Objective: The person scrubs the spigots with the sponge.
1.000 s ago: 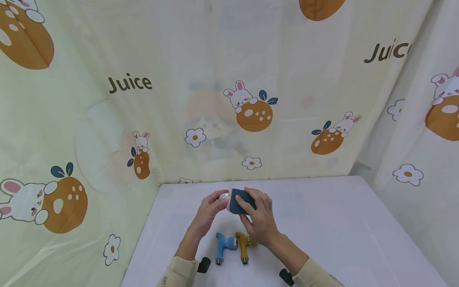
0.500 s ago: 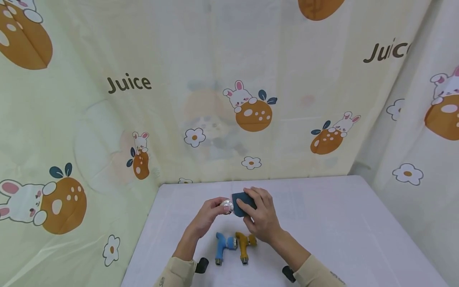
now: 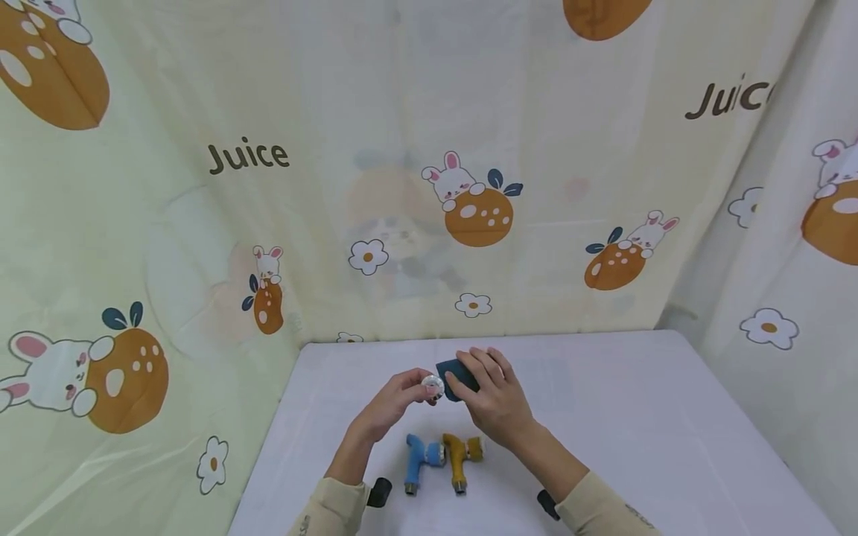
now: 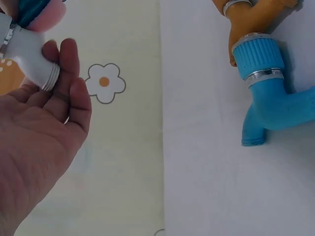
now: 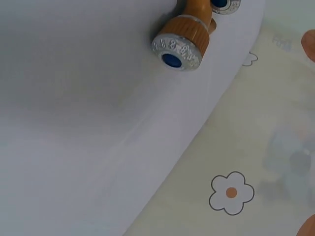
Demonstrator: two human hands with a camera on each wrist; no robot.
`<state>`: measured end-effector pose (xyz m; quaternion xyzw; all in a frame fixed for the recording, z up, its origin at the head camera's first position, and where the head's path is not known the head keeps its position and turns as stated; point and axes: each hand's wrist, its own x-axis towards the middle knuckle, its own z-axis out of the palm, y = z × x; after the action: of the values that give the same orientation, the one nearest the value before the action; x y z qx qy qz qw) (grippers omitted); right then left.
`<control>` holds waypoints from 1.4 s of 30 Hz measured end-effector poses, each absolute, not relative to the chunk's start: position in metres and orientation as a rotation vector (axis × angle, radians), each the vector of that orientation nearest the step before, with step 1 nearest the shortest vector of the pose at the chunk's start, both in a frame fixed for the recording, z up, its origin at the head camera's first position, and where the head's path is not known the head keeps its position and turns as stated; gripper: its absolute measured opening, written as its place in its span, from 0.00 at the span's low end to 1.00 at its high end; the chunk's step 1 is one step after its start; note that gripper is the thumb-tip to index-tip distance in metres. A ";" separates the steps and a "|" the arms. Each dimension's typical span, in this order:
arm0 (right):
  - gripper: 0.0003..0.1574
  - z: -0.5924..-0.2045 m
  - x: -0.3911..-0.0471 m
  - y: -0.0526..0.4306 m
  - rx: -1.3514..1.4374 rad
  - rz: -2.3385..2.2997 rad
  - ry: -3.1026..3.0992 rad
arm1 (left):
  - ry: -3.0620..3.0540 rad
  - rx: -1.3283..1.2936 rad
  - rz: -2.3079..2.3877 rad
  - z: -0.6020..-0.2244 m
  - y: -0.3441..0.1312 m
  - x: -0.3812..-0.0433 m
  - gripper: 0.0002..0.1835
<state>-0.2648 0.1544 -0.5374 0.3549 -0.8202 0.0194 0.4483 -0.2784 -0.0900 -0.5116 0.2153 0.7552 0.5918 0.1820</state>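
My left hand (image 3: 395,398) holds a white tap (image 4: 37,56) with a threaded end; its round silver end (image 3: 433,385) faces up toward the head view. In my right hand (image 3: 496,398) is a dark teal sponge (image 3: 457,378), with a pink side (image 4: 49,17) visible in the left wrist view. Fingers bend over the sponge, which lies close against the tap. Below the hands, a blue tap (image 3: 415,461) and an orange-yellow tap (image 3: 458,461) lie side by side. The right wrist view shows no hand.
The white table (image 3: 623,432) runs back to a printed curtain (image 3: 536,283) with rabbits, fruit and flowers. More curtain hangs at left and right. A small black device (image 3: 380,493) sits at the left wrist.
The tap's silver end has turned to face the head view, and the left hand has shifted slightly right. The sponge's pink side has gone out of sight in the head view.
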 end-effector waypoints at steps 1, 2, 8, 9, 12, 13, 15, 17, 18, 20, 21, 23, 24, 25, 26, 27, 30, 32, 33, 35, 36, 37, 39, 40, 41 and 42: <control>0.39 -0.537 -0.265 0.156 0.879 0.037 -2.020 | 2.130 0.617 1.655 -0.511 -0.090 -0.278 0.19; 0.39 -0.536 -0.266 0.157 0.879 0.033 -2.010 | 2.127 0.627 1.638 -0.510 -0.090 -0.278 0.19; 0.40 -0.535 -0.268 0.163 0.853 0.103 -2.008 | 2.084 0.677 1.596 -0.509 -0.091 -0.278 0.21; 0.40 -0.536 -0.267 0.164 0.846 0.120 -2.019 | 2.076 0.685 1.598 -0.510 -0.091 -0.277 0.22; 0.37 -0.535 -0.265 0.165 0.824 0.175 -2.050 | 2.058 0.702 1.608 -0.510 -0.090 -0.277 0.22; 0.36 -0.535 -0.265 0.165 0.815 0.197 -2.063 | 2.058 0.699 1.608 -0.510 -0.090 -0.277 0.22; 0.32 -0.535 -0.264 0.165 0.795 0.246 -2.092 | 2.059 0.700 1.612 -0.510 -0.089 -0.276 0.21; 0.29 -0.535 -0.262 0.164 0.769 0.316 -2.131 | 2.063 0.706 1.617 -0.509 -0.089 -0.276 0.20; 0.28 -0.535 -0.262 0.164 0.748 0.354 -2.160 | 2.066 0.700 1.618 -0.509 -0.088 -0.276 0.20; 0.26 -0.534 -0.261 0.163 0.697 0.449 -2.214 | 2.071 0.696 1.622 -0.509 -0.088 -0.275 0.20; 0.26 -0.533 -0.260 0.162 0.668 0.494 -2.234 | 2.075 0.692 1.624 -0.509 -0.088 -0.275 0.20; 0.26 -0.532 -0.260 0.161 0.614 0.571 -2.262 | 2.082 0.681 1.625 -0.509 -0.087 -0.275 0.20; 0.27 -0.532 -0.260 0.161 0.593 0.604 -2.271 | 2.083 0.668 1.626 -0.510 -0.087 -0.275 0.20; 0.27 -0.531 -0.261 0.160 0.579 0.634 -2.272 | 2.082 0.661 1.625 -0.511 -0.088 -0.275 0.20; 0.28 -0.531 -0.262 0.160 0.565 0.657 -2.272 | 2.077 0.651 1.625 -0.512 -0.088 -0.275 0.20; 0.28 -0.532 -0.263 0.160 0.548 0.674 -2.273 | 2.071 0.642 1.621 -0.513 -0.088 -0.275 0.20; 0.27 -0.532 -0.265 0.160 0.493 0.725 -2.283 | 2.042 0.620 1.612 -0.516 -0.087 -0.275 0.20; 0.27 -0.532 -0.267 0.160 0.452 0.759 -2.292 | 2.023 0.611 1.609 -0.517 -0.087 -0.275 0.21; 0.27 -0.532 -0.267 0.160 0.438 0.779 -2.293 | 2.017 0.607 1.611 -0.518 -0.086 -0.275 0.22; 0.27 -0.532 -0.268 0.161 0.414 0.826 -2.290 | 2.002 0.600 1.623 -0.519 -0.086 -0.275 0.24; 0.28 -0.531 -0.268 0.161 0.404 0.855 -2.282 | 1.987 0.597 1.635 -0.520 -0.087 -0.275 0.25; 0.28 -0.531 -0.269 0.161 0.393 0.888 -2.271 | 1.969 0.589 1.649 -0.521 -0.087 -0.276 0.26; 0.29 -0.530 -0.269 0.161 0.375 0.960 -2.238 | 1.912 0.569 1.691 -0.522 -0.087 -0.276 0.28; 0.29 -0.530 -0.269 0.161 0.364 0.999 -2.222 | 1.878 0.553 1.718 -0.522 -0.087 -0.277 0.28; 0.30 -0.530 -0.269 0.161 0.354 1.039 -2.205 | 1.846 0.536 1.748 -0.522 -0.087 -0.277 0.28; 0.30 -0.530 -0.268 0.160 0.346 1.075 -2.191 | 1.819 0.529 1.779 -0.522 -0.087 -0.277 0.29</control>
<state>-0.2683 0.1604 -0.5300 0.1324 -0.8384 0.4115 0.3321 -0.2771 -0.0871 -0.5222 0.1961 0.6742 0.6597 0.2681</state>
